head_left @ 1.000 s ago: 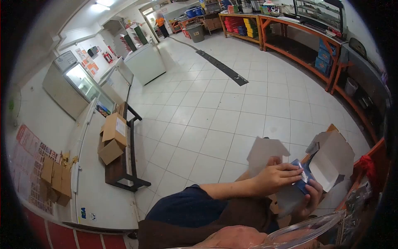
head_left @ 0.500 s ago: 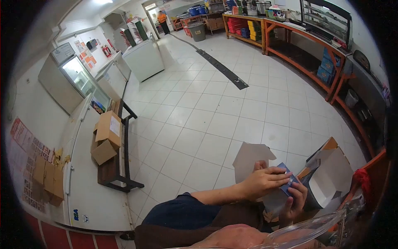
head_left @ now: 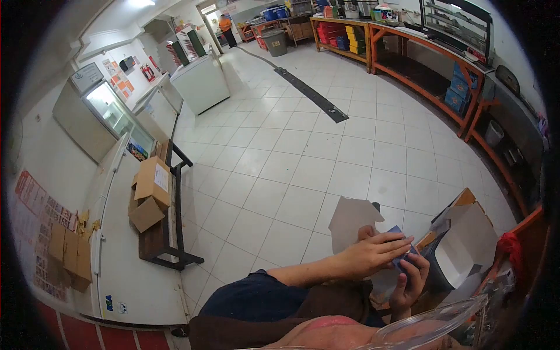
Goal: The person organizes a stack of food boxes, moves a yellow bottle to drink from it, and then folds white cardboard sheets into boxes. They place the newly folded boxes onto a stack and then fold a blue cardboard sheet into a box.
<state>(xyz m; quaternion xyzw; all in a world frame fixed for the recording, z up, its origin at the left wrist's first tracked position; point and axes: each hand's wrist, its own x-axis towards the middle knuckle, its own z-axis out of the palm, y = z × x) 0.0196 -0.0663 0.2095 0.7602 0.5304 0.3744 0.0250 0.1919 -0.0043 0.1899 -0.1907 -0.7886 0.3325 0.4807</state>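
A small blue box (head_left: 396, 231), mostly covered by fingers, is held up between my two hands. My left hand (head_left: 373, 255) comes in from the left and lays its fingers across the box's upper side. Below and to the right, my right hand (head_left: 413, 279) curls its fingers around the other side of the same box. Just right of my hands is an open carton (head_left: 461, 256), white inside and dark outside, with its flaps raised. A pale cardboard flap (head_left: 350, 220) stands up behind my left hand.
A dark wooden bench (head_left: 156, 245) with an opened brown carton (head_left: 153, 184) stands to the left, beside a white chest freezer (head_left: 125, 245). Orange-framed shelving (head_left: 420, 70) lines the right wall. A black strip (head_left: 309, 96) crosses the tiled floor. A person in orange (head_left: 226, 24) stands far back.
My fingers have shifted slightly on the blue box, and my left hand now covers a bit more of it. The person at the back has moved slightly.
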